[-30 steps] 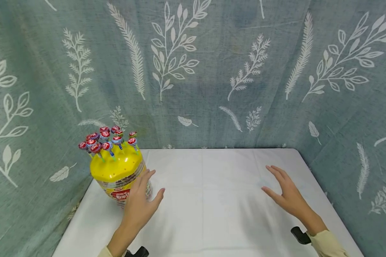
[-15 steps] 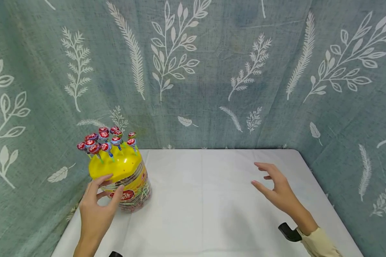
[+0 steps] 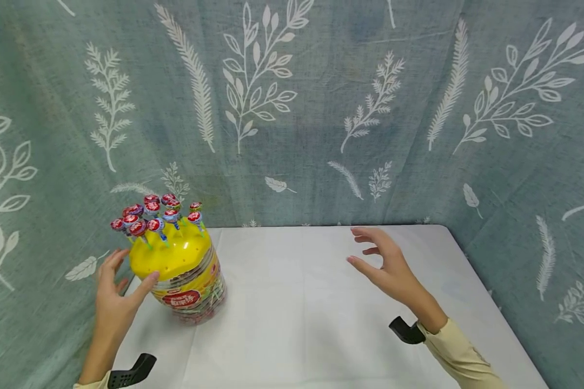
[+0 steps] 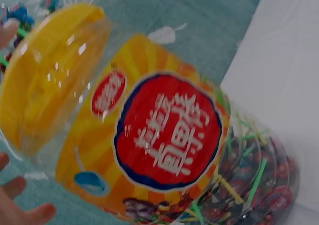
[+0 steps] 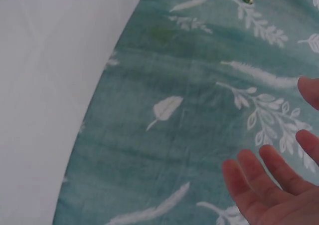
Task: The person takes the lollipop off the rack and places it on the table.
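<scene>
A clear plastic jar (image 3: 194, 292) of lollipops stands at the table's left side, with a red and yellow label and a yellow lid (image 3: 175, 256). Several wrapped lollipops (image 3: 156, 226) stick up from holes in that lid. My left hand (image 3: 117, 294) is at the jar's left, thumb and fingers spread about the lid's near left edge; whether they touch it I cannot tell. In the left wrist view the label (image 4: 169, 130) fills the middle, and stick ends show through the jar's base. My right hand (image 3: 386, 265) hovers over the table's right half, fingers loosely bent, holding nothing.
A white cloth covers the table (image 3: 282, 324). Behind it and on both sides hangs a green curtain (image 3: 302, 108) with white leaf prints. A black wrist mount (image 3: 132, 371) sits on my left forearm, another black mount (image 3: 406, 330) on the right.
My left hand has moved left, from in front of the jar to its left side. The right hand has drifted left and slightly up. The jar stays standing in place.
</scene>
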`<state>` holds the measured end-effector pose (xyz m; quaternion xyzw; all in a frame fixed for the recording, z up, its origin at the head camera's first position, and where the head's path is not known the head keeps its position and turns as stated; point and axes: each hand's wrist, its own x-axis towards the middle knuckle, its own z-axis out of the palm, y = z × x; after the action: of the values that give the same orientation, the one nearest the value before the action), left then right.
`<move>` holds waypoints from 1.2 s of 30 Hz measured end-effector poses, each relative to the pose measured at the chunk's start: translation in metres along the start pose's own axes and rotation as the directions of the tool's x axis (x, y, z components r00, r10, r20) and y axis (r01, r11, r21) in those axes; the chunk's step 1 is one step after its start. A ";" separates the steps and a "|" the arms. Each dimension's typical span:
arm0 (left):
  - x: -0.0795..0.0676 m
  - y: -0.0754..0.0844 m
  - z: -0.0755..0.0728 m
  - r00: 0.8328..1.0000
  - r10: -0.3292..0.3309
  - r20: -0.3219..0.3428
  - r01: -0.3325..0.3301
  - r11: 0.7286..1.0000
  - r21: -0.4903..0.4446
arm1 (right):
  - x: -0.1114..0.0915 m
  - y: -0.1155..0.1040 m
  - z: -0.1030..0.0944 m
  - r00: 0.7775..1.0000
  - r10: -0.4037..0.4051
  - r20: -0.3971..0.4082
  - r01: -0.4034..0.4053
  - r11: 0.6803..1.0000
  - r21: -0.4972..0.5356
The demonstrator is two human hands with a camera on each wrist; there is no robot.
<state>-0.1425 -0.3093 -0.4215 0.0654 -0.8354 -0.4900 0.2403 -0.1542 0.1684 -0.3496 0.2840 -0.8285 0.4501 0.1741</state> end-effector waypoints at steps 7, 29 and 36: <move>0.012 -0.017 0.003 0.990 0.034 0.138 -0.025 0.997 -0.071 | 0.026 -0.011 0.023 0.999 0.006 0.049 -0.011 0.994 0.110; 0.016 -0.025 0.015 0.994 0.057 0.096 -0.036 0.978 -0.204 | 0.102 -0.005 0.122 0.986 -0.057 0.159 0.010 0.960 0.281; 0.015 -0.025 0.018 0.997 0.052 0.065 -0.037 0.974 -0.222 | 0.117 -0.011 0.146 0.983 -0.057 0.177 -0.002 0.949 0.316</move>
<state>-0.1676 -0.3130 -0.4453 0.0023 -0.7851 -0.5761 0.2276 -0.2428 0.0034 -0.3570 0.3599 -0.7545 0.5459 0.0557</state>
